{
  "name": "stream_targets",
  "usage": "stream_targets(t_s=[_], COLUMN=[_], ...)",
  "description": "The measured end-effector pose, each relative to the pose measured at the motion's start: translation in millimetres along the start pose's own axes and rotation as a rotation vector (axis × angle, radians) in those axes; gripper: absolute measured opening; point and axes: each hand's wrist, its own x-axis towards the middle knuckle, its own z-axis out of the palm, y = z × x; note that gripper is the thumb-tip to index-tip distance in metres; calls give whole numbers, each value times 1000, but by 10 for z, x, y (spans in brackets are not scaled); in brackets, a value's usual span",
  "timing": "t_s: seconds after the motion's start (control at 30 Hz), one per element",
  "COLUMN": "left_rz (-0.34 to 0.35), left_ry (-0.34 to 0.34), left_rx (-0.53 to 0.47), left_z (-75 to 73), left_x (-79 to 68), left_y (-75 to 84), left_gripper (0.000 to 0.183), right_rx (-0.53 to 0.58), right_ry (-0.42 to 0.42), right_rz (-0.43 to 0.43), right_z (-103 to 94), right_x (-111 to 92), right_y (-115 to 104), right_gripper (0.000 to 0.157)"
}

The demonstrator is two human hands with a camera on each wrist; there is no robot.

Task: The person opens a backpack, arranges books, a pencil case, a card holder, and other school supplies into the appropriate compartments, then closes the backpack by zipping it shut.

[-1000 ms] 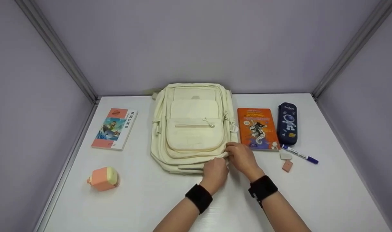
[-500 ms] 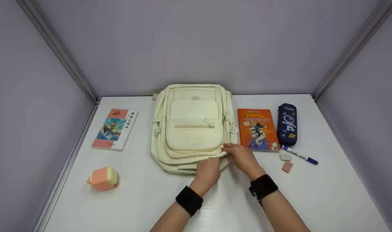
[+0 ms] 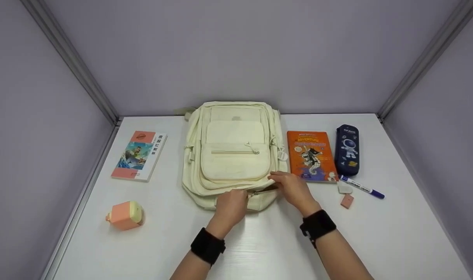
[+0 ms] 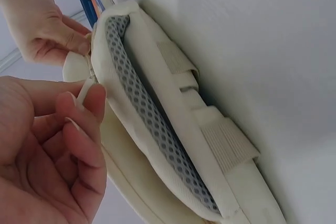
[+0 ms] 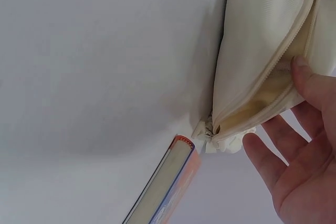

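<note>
A cream backpack (image 3: 236, 165) lies on the table, its lower end toward me. My left hand (image 3: 229, 208) is at that end and pinches a small zipper pull (image 4: 84, 92) between thumb and forefinger, as the left wrist view shows. To its right, my right hand (image 3: 294, 190) holds the edge of the unzipped opening (image 5: 273, 87). In the right wrist view the thumb (image 5: 310, 80) lies at the inner side of that edge and the other fingers are outside it. Grey mesh padding (image 4: 142, 93) runs along the backpack's back side.
Right of the backpack lie an orange book (image 3: 312, 155), a navy pencil case (image 3: 347, 149), a marker (image 3: 361, 186), a whitish eraser (image 3: 344, 188) and a pink block (image 3: 347, 201). On the left are another book (image 3: 139, 155) and a peach bottle-like object (image 3: 125, 216). Walls (image 3: 236, 54) enclose the table.
My left hand has slid leftward along the backpack's lower end with the zipper pull, and a dark gap now shows between the hands. My right hand has shifted only slightly to the left.
</note>
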Motion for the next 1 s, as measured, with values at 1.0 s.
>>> stream_targets(t_s=[1.0], left_rz=[26], left_ry=[-64], left_rx=[-228], left_z=[-268], left_x=[-320], left_y=[-832], left_gripper=[10], right_rx=[49], right_ry=[-95], right_rz=[77], right_z=[-70], right_x=[-77], right_y=[142], right_gripper=[29])
